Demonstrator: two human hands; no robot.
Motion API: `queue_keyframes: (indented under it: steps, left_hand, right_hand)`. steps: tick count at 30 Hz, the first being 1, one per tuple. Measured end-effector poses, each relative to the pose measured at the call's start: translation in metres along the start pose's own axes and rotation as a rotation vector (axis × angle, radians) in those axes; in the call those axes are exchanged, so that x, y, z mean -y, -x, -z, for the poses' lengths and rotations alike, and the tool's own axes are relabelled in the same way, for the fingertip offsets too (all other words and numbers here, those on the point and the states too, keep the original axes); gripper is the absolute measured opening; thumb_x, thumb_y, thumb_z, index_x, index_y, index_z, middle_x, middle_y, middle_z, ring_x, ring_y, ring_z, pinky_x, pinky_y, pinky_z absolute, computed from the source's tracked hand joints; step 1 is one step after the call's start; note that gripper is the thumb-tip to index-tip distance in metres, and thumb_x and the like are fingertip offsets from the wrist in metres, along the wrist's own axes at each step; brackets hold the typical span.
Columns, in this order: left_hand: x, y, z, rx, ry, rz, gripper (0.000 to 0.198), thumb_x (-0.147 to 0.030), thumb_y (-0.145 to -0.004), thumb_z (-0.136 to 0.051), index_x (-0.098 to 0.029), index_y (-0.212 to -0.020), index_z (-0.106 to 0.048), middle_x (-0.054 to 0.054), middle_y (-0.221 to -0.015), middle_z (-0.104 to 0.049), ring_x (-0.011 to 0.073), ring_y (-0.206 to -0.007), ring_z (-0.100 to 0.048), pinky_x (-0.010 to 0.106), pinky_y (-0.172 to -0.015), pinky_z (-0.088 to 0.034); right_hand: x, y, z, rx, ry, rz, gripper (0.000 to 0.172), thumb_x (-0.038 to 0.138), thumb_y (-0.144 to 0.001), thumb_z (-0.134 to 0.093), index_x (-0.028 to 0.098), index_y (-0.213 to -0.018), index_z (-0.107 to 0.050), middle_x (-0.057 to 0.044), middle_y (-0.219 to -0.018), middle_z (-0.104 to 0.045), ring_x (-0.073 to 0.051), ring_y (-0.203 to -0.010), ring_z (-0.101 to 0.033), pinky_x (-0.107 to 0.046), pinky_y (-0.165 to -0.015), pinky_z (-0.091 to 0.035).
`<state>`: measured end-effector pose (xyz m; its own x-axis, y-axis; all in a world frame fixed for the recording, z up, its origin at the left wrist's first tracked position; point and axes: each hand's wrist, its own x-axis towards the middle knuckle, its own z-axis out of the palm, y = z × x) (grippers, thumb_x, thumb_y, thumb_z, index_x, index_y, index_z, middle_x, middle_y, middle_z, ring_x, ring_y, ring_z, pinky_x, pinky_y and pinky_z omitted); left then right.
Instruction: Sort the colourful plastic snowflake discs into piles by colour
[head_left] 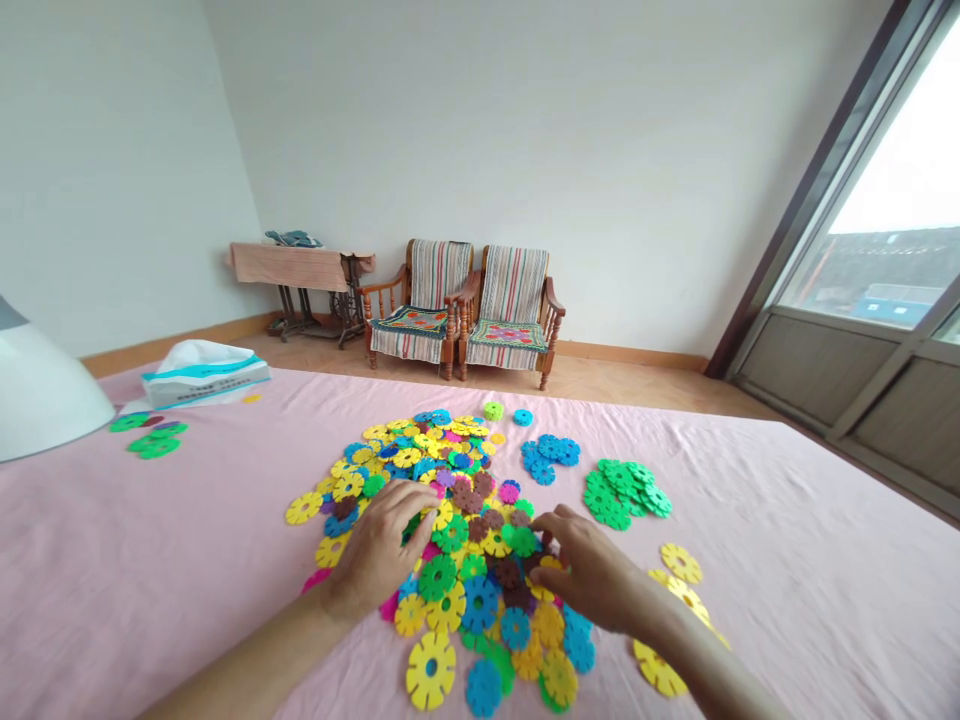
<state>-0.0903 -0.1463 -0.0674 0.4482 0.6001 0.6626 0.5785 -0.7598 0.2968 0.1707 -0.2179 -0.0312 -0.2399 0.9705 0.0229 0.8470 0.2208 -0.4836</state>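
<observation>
A heap of notched plastic discs (480,600) in yellow, blue, green, brown, pink and purple is spread across the pink cloth in front of me. Over its left side is my left hand (386,540), fingers curved and thumb apart, with no disc visible in it. On the right side, my right hand (585,565) reaches in with a gap between thumb and fingers. Its fingertips are by a green disc (520,540); whether they touch it I cannot tell. Brown discs (506,572) lie just left of that thumb.
Separate groups of green discs (619,492), blue discs (551,455) and yellow discs (681,562) lie to the right. A few green discs (157,440) lie far left near a tissue pack (206,375) and a white rounded object (45,390). Two wooden armchairs (442,280) stand beyond the table.
</observation>
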Motion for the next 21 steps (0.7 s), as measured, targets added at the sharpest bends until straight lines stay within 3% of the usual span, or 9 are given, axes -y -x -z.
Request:
queue_keyframes:
  steps: [4, 7, 10, 14, 18, 21]
  left_hand:
    - [0.0, 0.0, 0.0, -0.003, 0.002, 0.002, 0.015, -0.015, -0.087, -0.051, -0.02, -0.09, -0.065, 0.005, -0.093, -0.068, 0.0189, -0.092, -0.062, 0.034, -0.083, -0.051]
    - [0.001, 0.0, -0.001, 0.0, 0.006, 0.002, 0.016, -0.014, -0.087, -0.051, -0.02, -0.091, -0.064, 0.005, -0.095, -0.068, 0.019, -0.093, -0.062, 0.035, -0.085, -0.05]
    - [0.001, 0.0, -0.001, 0.012, 0.01, 0.004, 0.015, -0.014, -0.088, -0.05, -0.02, -0.091, -0.064, 0.005, -0.095, -0.067, 0.0189, -0.093, -0.061, 0.036, -0.085, -0.05]
    - [-0.001, 0.0, 0.001, 0.008, 0.013, 0.004, 0.015, -0.015, -0.088, -0.051, -0.02, -0.09, -0.065, 0.005, -0.092, -0.068, 0.0188, -0.092, -0.061, 0.035, -0.083, -0.051]
    - [-0.002, -0.001, 0.001, 0.006, 0.011, -0.006, 0.015, -0.015, -0.088, -0.05, -0.02, -0.09, -0.065, 0.005, -0.091, -0.067, 0.0184, -0.091, -0.061, 0.035, -0.083, -0.051]
    - [-0.002, -0.001, 0.001, 0.01, 0.007, 0.002, 0.015, -0.015, -0.088, -0.05, -0.02, -0.09, -0.064, 0.004, -0.091, -0.067, 0.0185, -0.091, -0.061, 0.035, -0.083, -0.05]
  right_hand:
    - [0.011, -0.005, -0.006, -0.015, -0.198, 0.147, 0.042, 0.014, -0.073, -0.058, 0.021, -0.114, -0.06, -0.004, -0.09, -0.06, -0.016, -0.076, -0.059, -0.029, -0.07, -0.049]
    - [0.014, -0.009, -0.01, -0.069, -0.301, 0.142, 0.034, 0.013, -0.076, -0.053, 0.02, -0.108, -0.064, -0.004, -0.09, -0.062, -0.014, -0.073, -0.06, -0.026, -0.065, -0.049]
    - [0.014, -0.013, -0.016, -0.171, -0.238, 0.142, 0.035, 0.009, -0.076, -0.05, 0.022, -0.105, -0.066, -0.005, -0.093, -0.064, -0.017, -0.081, -0.06, -0.03, -0.074, -0.05]
    - [0.012, -0.014, -0.025, -0.167, -0.066, 0.194, 0.045, 0.005, -0.071, -0.048, 0.018, -0.111, -0.064, -0.01, -0.112, -0.063, -0.024, -0.105, -0.054, -0.039, -0.093, -0.044]
    - [0.01, -0.014, -0.032, -0.135, -0.035, 0.169, 0.056, 0.006, -0.066, -0.048, 0.017, -0.121, -0.059, -0.011, -0.118, -0.059, -0.026, -0.112, -0.051, -0.042, -0.097, -0.041]
    - [0.009, -0.013, -0.038, -0.15, -0.077, 0.151, 0.055, 0.009, -0.066, -0.052, 0.02, -0.12, -0.058, -0.011, -0.12, -0.059, -0.027, -0.116, -0.05, -0.045, -0.099, -0.039]
